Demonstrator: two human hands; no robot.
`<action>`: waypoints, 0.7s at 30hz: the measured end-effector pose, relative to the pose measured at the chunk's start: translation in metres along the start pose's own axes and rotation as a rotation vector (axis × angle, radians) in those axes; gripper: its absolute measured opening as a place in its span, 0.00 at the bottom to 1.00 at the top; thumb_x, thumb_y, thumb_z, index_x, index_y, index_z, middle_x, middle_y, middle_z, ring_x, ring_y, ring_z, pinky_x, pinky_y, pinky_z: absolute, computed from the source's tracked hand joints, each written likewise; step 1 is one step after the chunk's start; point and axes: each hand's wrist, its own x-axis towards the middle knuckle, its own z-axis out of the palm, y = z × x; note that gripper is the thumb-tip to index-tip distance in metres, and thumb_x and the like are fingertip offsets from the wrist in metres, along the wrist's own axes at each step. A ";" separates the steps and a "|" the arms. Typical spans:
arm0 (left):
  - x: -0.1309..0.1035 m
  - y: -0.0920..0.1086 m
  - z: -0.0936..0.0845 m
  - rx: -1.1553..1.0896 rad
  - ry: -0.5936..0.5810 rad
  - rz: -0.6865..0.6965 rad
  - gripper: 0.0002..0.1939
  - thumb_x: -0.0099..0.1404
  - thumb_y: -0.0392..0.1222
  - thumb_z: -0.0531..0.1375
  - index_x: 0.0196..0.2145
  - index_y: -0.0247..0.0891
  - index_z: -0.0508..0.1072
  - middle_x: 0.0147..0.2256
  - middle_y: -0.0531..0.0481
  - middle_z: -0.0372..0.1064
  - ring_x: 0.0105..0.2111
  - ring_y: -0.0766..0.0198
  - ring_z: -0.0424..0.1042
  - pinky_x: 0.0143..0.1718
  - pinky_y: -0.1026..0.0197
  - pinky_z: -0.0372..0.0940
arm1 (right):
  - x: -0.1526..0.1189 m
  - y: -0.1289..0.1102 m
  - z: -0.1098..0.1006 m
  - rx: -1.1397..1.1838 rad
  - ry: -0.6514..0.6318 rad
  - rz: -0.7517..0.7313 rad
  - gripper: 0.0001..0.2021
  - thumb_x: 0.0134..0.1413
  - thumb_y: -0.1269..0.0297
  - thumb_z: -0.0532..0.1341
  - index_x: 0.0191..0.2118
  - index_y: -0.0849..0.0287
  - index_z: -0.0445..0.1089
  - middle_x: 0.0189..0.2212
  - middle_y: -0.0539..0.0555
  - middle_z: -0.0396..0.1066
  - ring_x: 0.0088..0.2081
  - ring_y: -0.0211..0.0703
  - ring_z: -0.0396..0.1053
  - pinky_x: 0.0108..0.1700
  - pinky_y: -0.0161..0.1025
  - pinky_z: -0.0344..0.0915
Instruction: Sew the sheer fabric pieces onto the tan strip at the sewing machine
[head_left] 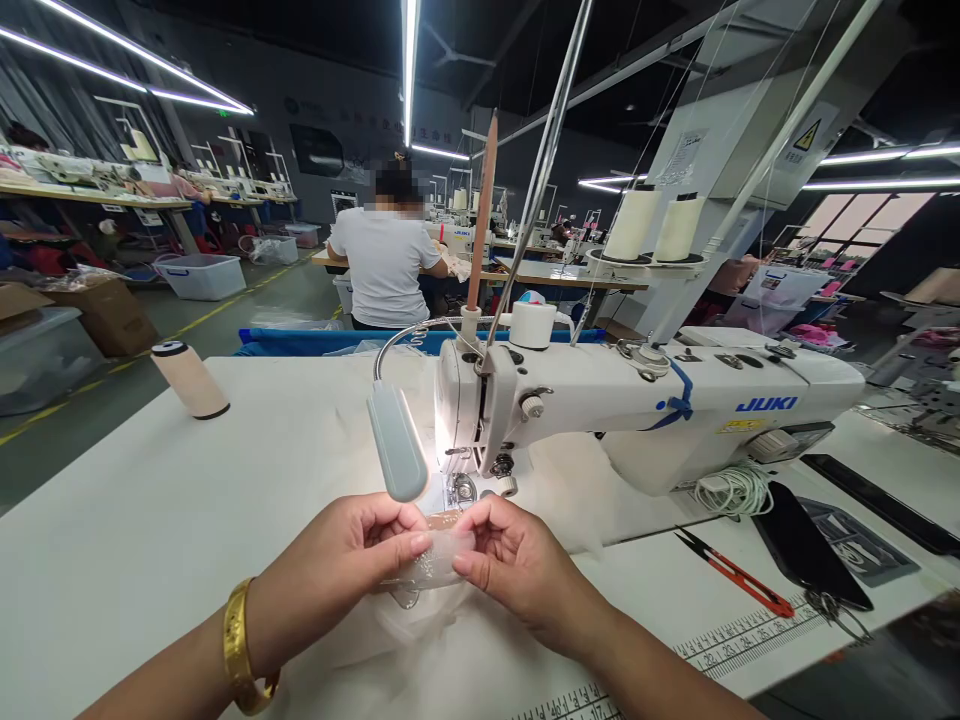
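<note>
Between my two hands is a piece of sheer white fabric (pixel 436 568), held up in front of the needle area of a white sewing machine (pixel 570 400). My left hand (pixel 371 545) pinches its left side between thumb and fingers, with a gold bangle (pixel 238 640) on that wrist. Opposite, my right hand (pixel 506 555) pinches the right side, thumb at the front. A narrow tan strip (pixel 444 520) shows behind the top of the fabric. More of the thin white material lies below and behind the machine's arm. A grey lamp (pixel 399 442) hangs just above my left hand.
A peach thread cone (pixel 191 380) stands on the white table (pixel 112 540) at left. At right lie red-handled thread snips (pixel 735 575), a black phone (pixel 810 545), and a coiled pale cable (pixel 733 490). A printed ruler (pixel 742 640) runs along the front edge. Ahead, a person in white (pixel 382 260) sits.
</note>
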 end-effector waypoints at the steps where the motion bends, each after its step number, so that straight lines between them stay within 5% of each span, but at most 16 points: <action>1: -0.001 0.000 0.000 -0.023 0.000 -0.004 0.27 0.57 0.69 0.62 0.29 0.39 0.73 0.24 0.56 0.59 0.26 0.64 0.55 0.29 0.63 0.52 | 0.000 0.000 0.000 0.018 -0.015 -0.001 0.17 0.56 0.51 0.72 0.39 0.57 0.71 0.33 0.50 0.69 0.34 0.41 0.64 0.38 0.39 0.59; 8: 0.000 0.000 -0.001 -0.081 -0.036 -0.058 0.29 0.54 0.69 0.65 0.36 0.38 0.75 0.28 0.54 0.63 0.30 0.61 0.60 0.33 0.62 0.54 | -0.001 -0.003 -0.002 -0.080 0.063 -0.033 0.16 0.60 0.50 0.70 0.33 0.57 0.70 0.30 0.48 0.66 0.33 0.40 0.62 0.38 0.39 0.58; 13: 0.003 -0.003 -0.001 0.015 -0.048 -0.034 0.30 0.58 0.72 0.59 0.28 0.39 0.72 0.25 0.56 0.56 0.28 0.63 0.53 0.31 0.61 0.50 | -0.001 0.000 -0.002 -0.066 0.075 -0.014 0.15 0.58 0.51 0.71 0.36 0.58 0.72 0.32 0.49 0.67 0.35 0.42 0.64 0.40 0.39 0.60; 18: 0.001 0.001 -0.001 -0.026 -0.016 -0.038 0.28 0.55 0.70 0.63 0.29 0.39 0.75 0.25 0.56 0.59 0.28 0.63 0.55 0.32 0.62 0.51 | 0.000 0.002 -0.002 0.016 0.014 0.024 0.19 0.56 0.49 0.73 0.43 0.58 0.73 0.34 0.50 0.70 0.35 0.43 0.66 0.40 0.40 0.61; 21: -0.002 0.004 -0.001 -0.061 0.002 -0.041 0.26 0.54 0.68 0.65 0.28 0.39 0.75 0.25 0.55 0.61 0.29 0.62 0.56 0.32 0.62 0.52 | 0.001 -0.001 -0.002 -0.041 0.017 -0.006 0.19 0.59 0.46 0.71 0.36 0.58 0.72 0.31 0.49 0.68 0.34 0.41 0.64 0.38 0.39 0.60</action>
